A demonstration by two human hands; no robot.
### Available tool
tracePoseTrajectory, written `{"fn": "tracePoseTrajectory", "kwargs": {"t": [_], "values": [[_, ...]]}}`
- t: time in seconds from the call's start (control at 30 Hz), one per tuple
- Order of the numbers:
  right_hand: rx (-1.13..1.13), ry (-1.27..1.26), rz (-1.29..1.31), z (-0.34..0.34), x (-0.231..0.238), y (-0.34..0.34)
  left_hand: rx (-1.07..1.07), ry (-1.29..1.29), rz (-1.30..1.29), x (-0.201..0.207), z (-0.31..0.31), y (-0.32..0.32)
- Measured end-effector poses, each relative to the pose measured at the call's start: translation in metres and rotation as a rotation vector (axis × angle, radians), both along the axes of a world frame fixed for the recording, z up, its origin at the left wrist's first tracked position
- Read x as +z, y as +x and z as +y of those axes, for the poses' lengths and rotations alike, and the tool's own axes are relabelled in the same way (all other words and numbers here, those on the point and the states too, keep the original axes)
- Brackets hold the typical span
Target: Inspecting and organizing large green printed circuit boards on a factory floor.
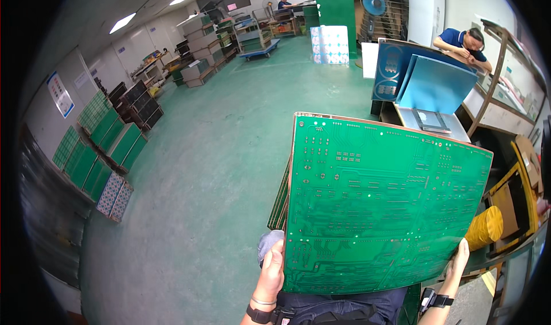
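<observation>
A large green circuit board panel [384, 210] is held up in front of me, tilted, its face full of fine traces and small holes. My left hand [271, 270] grips its lower left edge, with the thumb along the side. At the lower right edge, my right hand [458, 259] closes on the same panel; its fingers are partly hidden behind the board. Behind the panel's left side, the edges of several more stacked boards [279, 201] show. Both wrists wear dark bands.
A yellow roll [485, 227] is just right of the panel. Beyond it, blue sheets [439, 84] lean on a bench near a seated person [464, 46]. Green panel stacks [106, 132] line the left wall. A blue cart [258, 49] and another person [284, 2] are far back.
</observation>
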State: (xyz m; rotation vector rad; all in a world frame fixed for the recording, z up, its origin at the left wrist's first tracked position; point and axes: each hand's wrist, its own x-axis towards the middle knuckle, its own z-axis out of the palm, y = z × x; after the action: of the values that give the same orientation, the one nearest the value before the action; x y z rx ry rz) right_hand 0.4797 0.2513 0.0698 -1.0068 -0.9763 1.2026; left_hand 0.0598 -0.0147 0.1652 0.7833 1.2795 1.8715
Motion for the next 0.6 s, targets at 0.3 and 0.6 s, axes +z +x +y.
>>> {"fn": "tracePoseTrajectory", "kwargs": {"t": [0.3, 0.6], "values": [[0.007, -0.007, -0.003, 0.0005, 0.0005, 0.0002, 0.013, 0.002, 0.017, 0.0018, 0.002, 0.0005], [0.005, -0.014, 0.005, -0.0005, 0.0004, -0.0005, -0.001, 0.005, 0.02, 0.0021, 0.0023, -0.0002]]}}
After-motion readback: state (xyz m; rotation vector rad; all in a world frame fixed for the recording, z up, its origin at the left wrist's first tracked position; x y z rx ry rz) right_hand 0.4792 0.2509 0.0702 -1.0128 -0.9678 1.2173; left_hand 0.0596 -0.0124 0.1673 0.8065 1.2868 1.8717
